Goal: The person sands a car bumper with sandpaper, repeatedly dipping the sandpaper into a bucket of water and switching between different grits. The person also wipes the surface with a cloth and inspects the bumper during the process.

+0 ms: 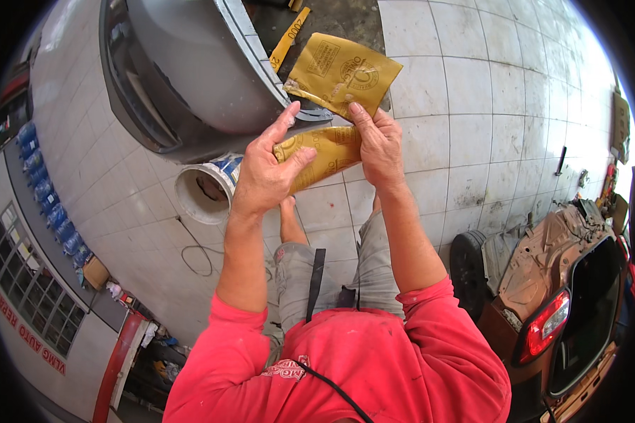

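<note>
Two pieces of yellow-brown sandpaper with printed backs are in front of me. The upper piece of sandpaper (342,70) stands tilted outward, its lower corner pinched between the thumb and fingers of my right hand (383,151). Below it, a curled lower piece of sandpaper (335,151) spans both hands; whether the two are joined is hidden behind my right fingers. My left hand (261,173) holds the lower piece's left end, thumb across its face and index finger stretched upward. Whitish residue shows on the left fingertips. Just beyond lies a glossy grey car bumper (183,63).
A whitish bucket (188,194) stands left of my hands, beside the bumper. A yellow printed strip (289,40) lies past the bumper edge. A thin cable (197,261) loops on the tiled floor. To the right are a tire (467,268) and a brown car tailgate (536,271).
</note>
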Demonstrator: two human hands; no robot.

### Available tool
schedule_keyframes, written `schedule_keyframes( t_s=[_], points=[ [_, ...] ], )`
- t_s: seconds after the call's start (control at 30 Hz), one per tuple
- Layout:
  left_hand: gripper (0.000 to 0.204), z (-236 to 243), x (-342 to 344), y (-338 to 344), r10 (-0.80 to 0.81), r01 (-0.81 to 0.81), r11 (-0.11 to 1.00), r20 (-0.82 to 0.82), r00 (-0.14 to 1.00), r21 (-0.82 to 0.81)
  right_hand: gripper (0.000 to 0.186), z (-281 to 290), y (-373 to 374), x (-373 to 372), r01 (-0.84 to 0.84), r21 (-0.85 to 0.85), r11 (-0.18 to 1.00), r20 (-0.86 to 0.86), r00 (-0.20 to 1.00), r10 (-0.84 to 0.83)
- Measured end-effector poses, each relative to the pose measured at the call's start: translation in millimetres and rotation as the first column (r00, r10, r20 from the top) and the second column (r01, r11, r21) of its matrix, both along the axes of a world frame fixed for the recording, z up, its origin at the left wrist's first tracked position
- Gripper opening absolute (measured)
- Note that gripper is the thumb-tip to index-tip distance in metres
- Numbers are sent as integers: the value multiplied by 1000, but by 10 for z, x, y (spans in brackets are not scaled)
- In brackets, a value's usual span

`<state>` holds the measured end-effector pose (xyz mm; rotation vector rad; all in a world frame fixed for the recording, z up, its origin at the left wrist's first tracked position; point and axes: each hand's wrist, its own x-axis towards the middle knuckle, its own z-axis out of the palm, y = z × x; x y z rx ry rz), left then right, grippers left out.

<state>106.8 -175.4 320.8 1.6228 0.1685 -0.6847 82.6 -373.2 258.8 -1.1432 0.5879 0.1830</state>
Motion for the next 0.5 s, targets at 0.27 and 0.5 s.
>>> schedule_keyframes(
  t_s=[0.27, 0.5],
  points=[
    [100, -58, 135, 0, 41, -41, 999, 11, 999, 13, 32, -130, -157, -93, -59, 330, 942, -54, 995, 82],
    [105, -46, 191, 29, 20, -19, 998, -10, 1000, 63, 28, -118, -147, -122, -110, 300, 948, -10, 993, 118]
  ],
)
